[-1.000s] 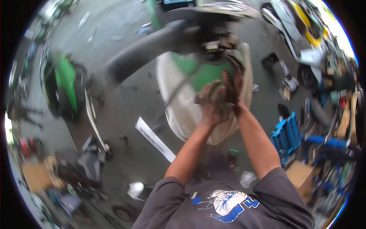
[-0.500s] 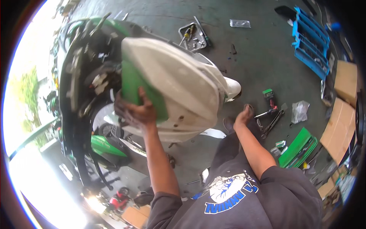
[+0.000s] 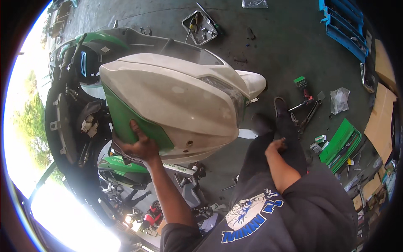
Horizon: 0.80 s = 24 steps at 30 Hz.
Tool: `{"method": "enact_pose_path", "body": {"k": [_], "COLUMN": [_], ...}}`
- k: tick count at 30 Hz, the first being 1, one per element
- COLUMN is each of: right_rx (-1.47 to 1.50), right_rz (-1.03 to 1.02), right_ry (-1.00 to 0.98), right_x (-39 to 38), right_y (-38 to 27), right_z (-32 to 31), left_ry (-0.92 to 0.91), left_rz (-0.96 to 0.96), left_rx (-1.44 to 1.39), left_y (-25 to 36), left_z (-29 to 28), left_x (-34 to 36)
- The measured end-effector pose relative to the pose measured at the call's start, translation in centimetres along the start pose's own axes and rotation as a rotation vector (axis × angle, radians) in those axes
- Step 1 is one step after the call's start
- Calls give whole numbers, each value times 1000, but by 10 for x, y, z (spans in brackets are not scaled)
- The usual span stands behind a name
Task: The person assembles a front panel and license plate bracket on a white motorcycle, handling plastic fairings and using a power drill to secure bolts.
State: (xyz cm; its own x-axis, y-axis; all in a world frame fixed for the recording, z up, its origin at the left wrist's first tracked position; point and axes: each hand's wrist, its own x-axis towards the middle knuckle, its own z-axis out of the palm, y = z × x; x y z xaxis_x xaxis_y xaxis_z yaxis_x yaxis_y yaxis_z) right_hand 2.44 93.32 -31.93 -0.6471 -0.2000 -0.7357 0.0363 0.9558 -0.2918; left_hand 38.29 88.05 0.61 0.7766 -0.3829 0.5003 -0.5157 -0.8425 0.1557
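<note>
On the left stands a scooter or motorcycle whose large white body panel (image 3: pixel 180 92) has a green section (image 3: pixel 130 117) along its lower left side. My left hand (image 3: pixel 136 147) grips the edge of that green section, with the thumb on its face and the fingers curled underneath, partly hidden. Beside the panel, the machine's dark inner side (image 3: pixel 71 122) is open, showing connectors and wiring. My right hand (image 3: pixel 277 145) hangs low in front of my legs, its fingers curled. I see nothing in it, and it touches no part of the machine.
A metal tray (image 3: pixel 199 29) of screwdrivers and small parts lies on the floor beyond the panel. To the right are a cordless power tool (image 3: pixel 304 88), a plastic bag (image 3: pixel 339 101), a green case (image 3: pixel 341 145), a blue rack (image 3: pixel 344 29) and cardboard (image 3: pixel 380 122). Another green-and-white machine (image 3: pixel 126 168) stands behind.
The panel appears lower left in view and sharper than before, with my left hand still on it. My right hand has dropped nearer my body, its fingers more curled.
</note>
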Motion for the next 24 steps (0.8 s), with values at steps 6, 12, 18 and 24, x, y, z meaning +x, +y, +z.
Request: {"method": "enact_pose_path", "body": {"k": [6, 12, 18, 24], "right_rx": [264, -26, 145, 128], "right_rz": [360, -632, -1709, -2086], "right_ry": [-91, -389, -856, -759], "right_x": [-127, -89, -100, -168], "right_y": [-60, -56, -175, -202], "right_z": [79, 55, -19, 93], "left_ry": [-2, 27, -4, 30], "left_rz": [26, -10, 1, -39], "left_rx": [-14, -88, -14, 0], "left_y": [-3, -1, -16, 3], "left_z": [18, 16, 6, 18], "left_x": [-4, -5, -12, -5]}}
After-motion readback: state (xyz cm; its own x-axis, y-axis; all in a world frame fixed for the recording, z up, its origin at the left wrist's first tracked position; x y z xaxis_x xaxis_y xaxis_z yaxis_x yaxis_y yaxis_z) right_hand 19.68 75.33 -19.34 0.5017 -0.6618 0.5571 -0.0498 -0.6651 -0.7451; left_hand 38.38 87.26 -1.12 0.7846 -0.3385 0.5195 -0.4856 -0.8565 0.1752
